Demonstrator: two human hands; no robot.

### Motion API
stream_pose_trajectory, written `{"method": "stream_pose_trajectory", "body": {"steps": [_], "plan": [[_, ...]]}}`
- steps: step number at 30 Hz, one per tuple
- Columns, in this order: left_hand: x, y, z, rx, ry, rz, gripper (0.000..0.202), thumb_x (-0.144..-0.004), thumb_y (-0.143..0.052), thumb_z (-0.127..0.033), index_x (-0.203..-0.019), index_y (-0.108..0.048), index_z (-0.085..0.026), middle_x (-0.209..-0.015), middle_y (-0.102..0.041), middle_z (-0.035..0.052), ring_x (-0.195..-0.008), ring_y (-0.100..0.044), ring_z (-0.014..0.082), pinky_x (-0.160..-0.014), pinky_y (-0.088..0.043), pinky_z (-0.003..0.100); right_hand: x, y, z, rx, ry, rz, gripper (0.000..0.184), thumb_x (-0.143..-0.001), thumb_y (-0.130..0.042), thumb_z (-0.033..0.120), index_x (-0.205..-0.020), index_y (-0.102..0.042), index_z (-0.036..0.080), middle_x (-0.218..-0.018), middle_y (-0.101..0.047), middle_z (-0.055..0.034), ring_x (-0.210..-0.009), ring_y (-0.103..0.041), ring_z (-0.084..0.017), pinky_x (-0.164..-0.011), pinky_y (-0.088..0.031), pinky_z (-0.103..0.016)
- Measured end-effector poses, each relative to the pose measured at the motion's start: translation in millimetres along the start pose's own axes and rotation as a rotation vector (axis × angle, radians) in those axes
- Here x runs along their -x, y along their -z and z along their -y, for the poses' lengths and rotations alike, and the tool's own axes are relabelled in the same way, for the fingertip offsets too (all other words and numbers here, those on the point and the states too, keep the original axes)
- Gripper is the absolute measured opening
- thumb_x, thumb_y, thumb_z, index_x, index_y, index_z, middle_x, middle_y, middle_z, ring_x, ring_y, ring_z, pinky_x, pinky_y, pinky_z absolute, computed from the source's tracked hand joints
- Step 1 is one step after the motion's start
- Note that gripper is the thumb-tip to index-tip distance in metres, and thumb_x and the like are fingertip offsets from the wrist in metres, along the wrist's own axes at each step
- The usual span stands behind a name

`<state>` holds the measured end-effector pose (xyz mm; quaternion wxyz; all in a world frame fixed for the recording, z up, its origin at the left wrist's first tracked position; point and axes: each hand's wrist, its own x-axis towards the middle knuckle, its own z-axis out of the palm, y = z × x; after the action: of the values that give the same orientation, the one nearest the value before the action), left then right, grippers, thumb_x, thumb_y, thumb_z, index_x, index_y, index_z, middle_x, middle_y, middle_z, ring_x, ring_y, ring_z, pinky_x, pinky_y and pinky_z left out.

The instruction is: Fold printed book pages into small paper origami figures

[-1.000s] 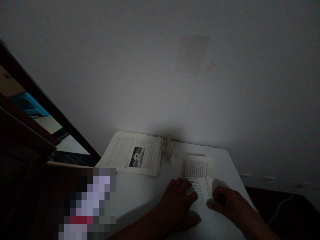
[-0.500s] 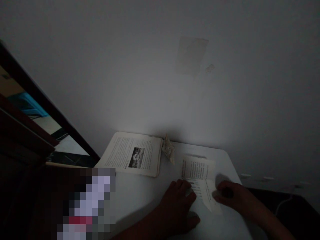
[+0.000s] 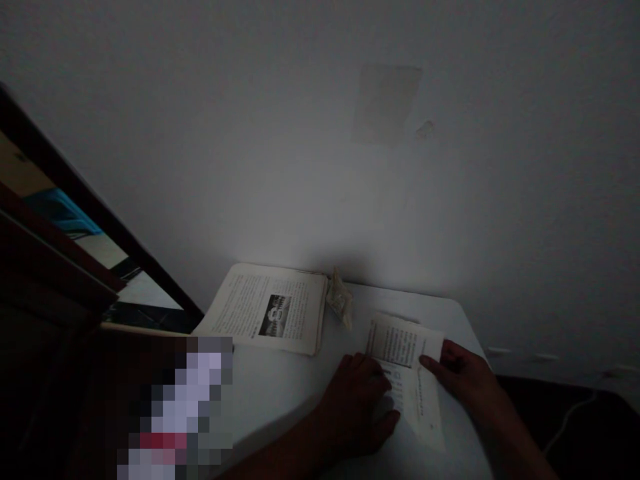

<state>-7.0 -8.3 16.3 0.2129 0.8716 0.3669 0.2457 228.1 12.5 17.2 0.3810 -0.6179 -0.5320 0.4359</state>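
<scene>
A printed sheet of paper (image 3: 400,343) with crease lines lies on the white table, its lower right part spread out towards me. My right hand (image 3: 463,373) pinches the sheet's right edge, the thumb on top and the fingers behind it. At the sheet's left edge, my left hand (image 3: 357,403) rests with its thumb apart from the fingers, which touch the paper. A small folded paper piece (image 3: 340,300) with pointed ends stands near the wall. Left of it is a stack of printed pages (image 3: 300,313), a dark picture on the top one.
The white table (image 3: 280,387) has rounded corners and stands against a grey wall (image 3: 250,167). A mirror (image 3: 145,287) with a dark frame leans at the left. A pale cable (image 3: 570,417) hangs beyond the table's right side. A pixelated patch covers the lower left.
My right hand has moved up along the sheet and now grips its right edge. The sheet's right part has swung outward and lies more unfolded. My left hand has barely moved.
</scene>
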Motion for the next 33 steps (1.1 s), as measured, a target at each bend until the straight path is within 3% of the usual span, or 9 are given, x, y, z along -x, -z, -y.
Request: {"method": "stream_pose_trajectory", "body": {"steps": [8, 18, 23, 27, 29, 33], "plan": [[-3, -4.7, 13, 0.118, 0.085, -0.223, 0.013, -0.075, -0.058, -0.018, -0.088, -0.058, -0.016, -0.091, -0.058, 0.0075, -0.088, -0.050, 0.0208, -0.080, -0.039, 0.036, 2, 1, -7, -0.145, 0.007, -0.026, 0.030, -0.067, -0.072, 0.037, -0.090, -0.067, 0.020, -0.089, -0.073, -0.0087, -0.084, -0.068, -0.027, -0.078, -0.053, -0.035], [-5, -3.1, 12, 0.197, 0.361, -0.263, 0.015, -0.079, -0.055, -0.025, -0.092, -0.054, -0.017, -0.086, -0.059, 0.0054, -0.078, -0.053, 0.0183, -0.074, -0.043, 0.032, 7, -2, -3, -0.175, 0.082, -0.117, 0.023, -0.062, -0.075, 0.034, -0.078, -0.069, 0.020, -0.072, -0.072, -0.0046, -0.071, -0.069, -0.023, -0.065, -0.055, -0.026], [-7, -0.1, 13, 0.270, 0.399, -0.262, 0.036, -0.081, -0.055, -0.030, -0.114, -0.046, -0.017, -0.084, -0.060, 0.0034, -0.074, -0.053, 0.0165, -0.073, -0.043, 0.030, 9, -4, -10, -0.230, 0.111, -0.158, 0.020, -0.063, -0.075, 0.033, -0.078, -0.068, 0.021, -0.061, -0.068, -0.0010, -0.067, -0.067, -0.021, -0.061, -0.053, -0.023], [-8, 0.5, 16, 0.222, 0.358, -0.198, 0.015, -0.080, -0.055, -0.030, -0.086, -0.058, -0.017, -0.074, -0.058, 0.0018, -0.068, -0.052, 0.0149, -0.066, -0.040, 0.026, 9, -5, -12, -0.258, 0.103, -0.147, 0.023, -0.063, -0.075, 0.034, -0.080, -0.067, 0.019, -0.061, -0.067, -0.0017, -0.063, -0.066, -0.021, -0.056, -0.052, -0.023], [-9, 0.3, 17, 0.196, 0.348, -0.180, 0.016, -0.080, -0.055, -0.030, -0.071, -0.056, -0.016, -0.067, -0.056, 0.0006, -0.064, -0.050, 0.0135, -0.062, -0.037, 0.025, 9, -5, -12, -0.248, 0.104, -0.132, 0.024, -0.063, -0.075, 0.034, -0.080, -0.067, 0.018, -0.064, -0.069, -0.0030, -0.063, -0.066, -0.021, -0.055, -0.052, -0.024], [-10, 0.6, 17, 0.202, 0.360, -0.169, 0.021, -0.080, -0.054, -0.028, -0.063, -0.054, -0.015, -0.060, -0.051, -0.0016, -0.057, -0.045, 0.0109, -0.056, -0.033, 0.023, 8, -4, -11, -0.230, 0.143, -0.143, 0.022, -0.063, -0.075, 0.033, -0.079, -0.068, 0.019, -0.059, -0.067, -0.0014, -0.064, -0.067, -0.022, -0.057, -0.053, -0.025]]}}
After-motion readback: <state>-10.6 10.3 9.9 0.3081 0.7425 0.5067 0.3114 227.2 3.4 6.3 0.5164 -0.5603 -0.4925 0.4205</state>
